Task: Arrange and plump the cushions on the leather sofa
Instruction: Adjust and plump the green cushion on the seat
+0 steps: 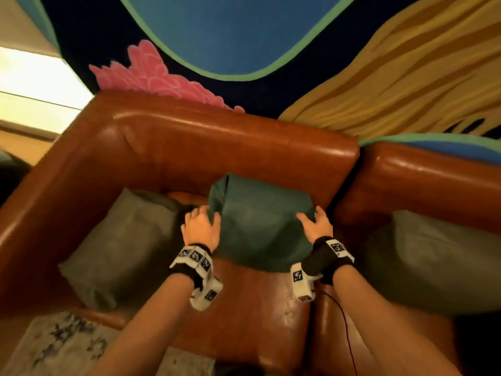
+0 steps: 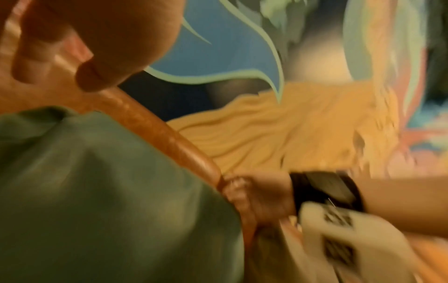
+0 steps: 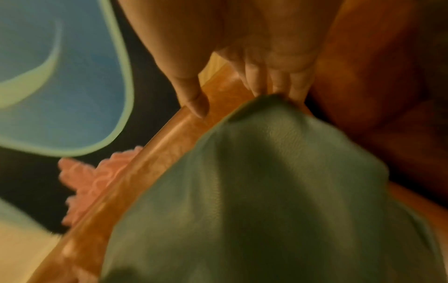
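Note:
A teal cushion point(image 1: 257, 221) stands on the seat of the brown leather sofa point(image 1: 217, 142), leaning against its backrest. My left hand point(image 1: 200, 223) holds the cushion's left edge, fingers curled over the side and thumb on the front. My right hand point(image 1: 315, 223) holds its upper right corner. In the right wrist view the fingers point(image 3: 278, 82) go behind the corner of the cushion point(image 3: 266, 191) while the thumb stands off it. The blurred left wrist view shows the cushion point(image 2: 97, 191) below my curled fingers point(image 2: 80, 57).
An olive-grey cushion point(image 1: 119, 248) lies in the sofa's left corner, and another point(image 1: 433, 261) lies on the adjoining seat at right. A painted mural point(image 1: 244, 36) covers the wall behind. A patterned rug point(image 1: 62, 346) lies at lower left. A thin cable point(image 1: 347, 329) hangs from my right wrist.

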Demonstrator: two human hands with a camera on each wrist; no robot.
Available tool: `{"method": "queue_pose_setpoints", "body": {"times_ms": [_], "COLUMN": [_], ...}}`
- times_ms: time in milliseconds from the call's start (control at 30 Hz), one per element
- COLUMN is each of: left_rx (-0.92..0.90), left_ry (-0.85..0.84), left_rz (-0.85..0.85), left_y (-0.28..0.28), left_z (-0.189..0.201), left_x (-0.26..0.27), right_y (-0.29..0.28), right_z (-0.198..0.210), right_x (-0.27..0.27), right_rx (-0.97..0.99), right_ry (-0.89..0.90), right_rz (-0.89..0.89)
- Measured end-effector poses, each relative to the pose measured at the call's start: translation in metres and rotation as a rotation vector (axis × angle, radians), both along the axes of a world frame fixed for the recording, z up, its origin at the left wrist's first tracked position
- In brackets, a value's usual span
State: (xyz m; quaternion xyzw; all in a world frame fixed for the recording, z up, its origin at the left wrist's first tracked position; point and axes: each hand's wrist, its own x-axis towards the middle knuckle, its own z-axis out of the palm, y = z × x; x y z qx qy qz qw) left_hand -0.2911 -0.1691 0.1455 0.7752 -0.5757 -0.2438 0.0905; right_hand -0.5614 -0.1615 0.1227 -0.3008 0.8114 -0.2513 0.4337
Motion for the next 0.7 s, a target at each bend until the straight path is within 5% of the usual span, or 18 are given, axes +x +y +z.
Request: {"method": "queue_pose_setpoints", "body": {"times_ms": [167, 333, 433, 533, 700], "left_rx": [0.168, 0.274, 0.361, 0.461, 0.555], "left_ry": [0.513, 0.840, 1.014, 1.132, 1.163], "left_rz": [0.279, 0.494, 0.565, 0.593, 0.559], "left_y": [-0.031, -0.022, -0.011, -0.004, 0.003], "left_z": [-0.018, -0.045, -0.044, -0.035, -0.032], "left_x": [-0.005, 0.014, 0.018, 0.023, 0.027], "right_y": [0.009, 0.041, 0.058, 0.068, 0.083], "right_z": [-0.020, -0.044, -0.054, -0.046, -0.042], "right_x": [-0.005, -0.012, -0.005, 0.004, 0.003], "right_rx": [0.054, 0.320, 0.244, 0.095, 0.107], "right_ry": [-0.058, -0.077, -0.282, -0.499, -0.570], "right_rz": [-0.365, -0.172, -0.230, -0.412, -0.454]}}
